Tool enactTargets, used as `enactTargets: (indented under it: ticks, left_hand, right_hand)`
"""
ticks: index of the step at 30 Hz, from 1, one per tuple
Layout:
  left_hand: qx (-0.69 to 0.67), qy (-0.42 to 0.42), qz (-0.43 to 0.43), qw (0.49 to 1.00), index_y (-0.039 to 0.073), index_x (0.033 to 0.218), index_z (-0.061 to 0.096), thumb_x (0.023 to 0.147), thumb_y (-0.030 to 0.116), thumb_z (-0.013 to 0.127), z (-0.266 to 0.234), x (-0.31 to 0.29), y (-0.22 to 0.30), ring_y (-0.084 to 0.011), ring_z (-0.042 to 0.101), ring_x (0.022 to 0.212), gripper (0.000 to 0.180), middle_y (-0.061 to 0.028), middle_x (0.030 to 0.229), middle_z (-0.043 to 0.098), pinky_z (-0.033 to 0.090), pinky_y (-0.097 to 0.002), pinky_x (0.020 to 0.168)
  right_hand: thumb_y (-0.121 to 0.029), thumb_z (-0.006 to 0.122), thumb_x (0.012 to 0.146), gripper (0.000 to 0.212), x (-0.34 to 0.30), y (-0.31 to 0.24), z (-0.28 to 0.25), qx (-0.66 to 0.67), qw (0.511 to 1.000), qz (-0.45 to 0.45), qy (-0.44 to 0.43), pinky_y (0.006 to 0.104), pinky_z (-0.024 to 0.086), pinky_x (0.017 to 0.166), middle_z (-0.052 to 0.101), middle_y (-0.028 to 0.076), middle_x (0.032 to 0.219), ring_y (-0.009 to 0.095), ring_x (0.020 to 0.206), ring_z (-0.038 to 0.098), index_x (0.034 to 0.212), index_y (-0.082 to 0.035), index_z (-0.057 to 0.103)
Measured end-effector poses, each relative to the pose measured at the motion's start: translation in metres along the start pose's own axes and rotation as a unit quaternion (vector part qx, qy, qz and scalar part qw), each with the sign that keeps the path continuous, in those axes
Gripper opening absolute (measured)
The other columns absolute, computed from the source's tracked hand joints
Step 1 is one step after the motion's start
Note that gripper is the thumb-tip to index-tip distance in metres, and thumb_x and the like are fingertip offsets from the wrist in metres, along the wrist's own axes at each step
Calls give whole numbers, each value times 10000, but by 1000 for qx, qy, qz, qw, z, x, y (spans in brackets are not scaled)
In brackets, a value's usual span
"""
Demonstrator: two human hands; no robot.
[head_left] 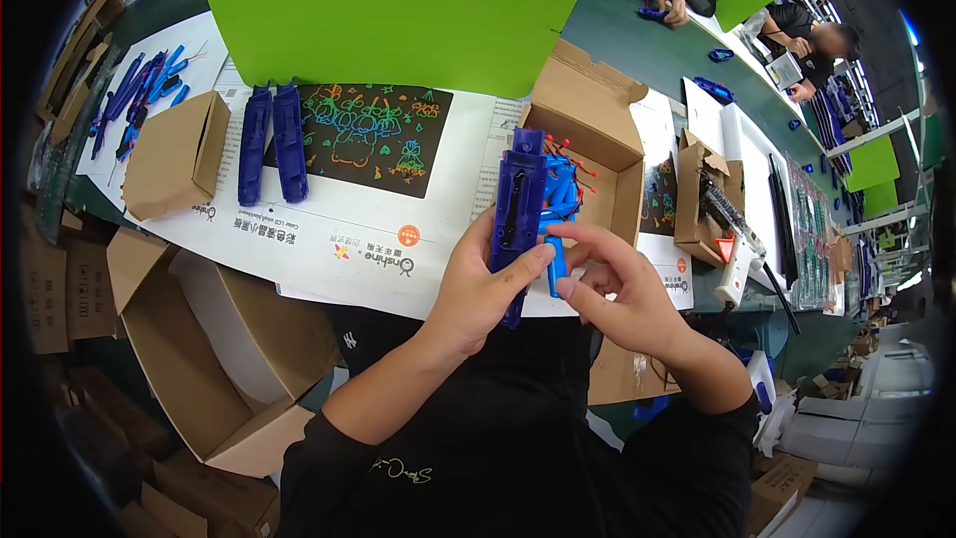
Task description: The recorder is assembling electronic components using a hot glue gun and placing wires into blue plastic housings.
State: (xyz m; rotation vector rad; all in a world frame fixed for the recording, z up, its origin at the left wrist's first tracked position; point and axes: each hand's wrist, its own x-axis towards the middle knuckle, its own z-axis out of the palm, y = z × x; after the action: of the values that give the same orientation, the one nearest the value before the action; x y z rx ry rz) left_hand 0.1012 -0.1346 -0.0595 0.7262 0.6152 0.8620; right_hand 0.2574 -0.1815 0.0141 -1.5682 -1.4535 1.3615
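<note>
My left hand (476, 284) is wrapped round a long dark blue plastic shell (515, 194). The shell stands upright in the picture, its hollow side showing and a narrow black strip inside. Right beside it, my right hand (627, 289) has thumb and forefinger closed on a light blue cylindrical battery (556, 267). Beyond the fingers, several more light blue batteries (563, 189) with red-tipped wires lie in an open cardboard box (607, 154), partly hidden by the shell. Two matching dark blue shells (272, 144) lie side by side on the printed white sheet (329, 249).
A closed cardboard box (179, 154) stands left, near a pile of blue parts (139, 90). A larger open carton (229, 339) sits lower left. A green panel (388, 10) rises ahead. To the right lies a white-handled tool (735, 269); a co-worker's hand (672, 0) is far right.
</note>
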Motion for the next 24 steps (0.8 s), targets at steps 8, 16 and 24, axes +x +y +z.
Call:
enactTargets:
  ticks: [8,16,24]
  left_hand:
    - [-12,-4,-42,999,34,1100,506,915,267,510,4,-2,-7,-80,535,794,297,-37,939,579,452,-249,718]
    - [-39,27,-42,998,56,1158,501,984,326,266,13,-4,-13,-104,547,792,398,-36,919,579,458,-268,703]
    - [-24,7,-3,1000,29,1281,422,987,271,287,14,-6,-16,-98,537,917,403,-63,1036,559,444,-254,788]
  right_hand:
    - [-61,640,835,281,2,14,-11,127,990,-24,53,163,403,529,545,18,858,22,624,510,1102,-8,567]
    - [-57,664,815,285,16,12,-5,91,988,-53,111,171,430,523,567,31,839,29,618,535,1080,13,584]
    - [-36,698,771,297,28,28,7,-11,967,-180,182,184,422,510,558,42,825,49,588,546,1055,-16,617]
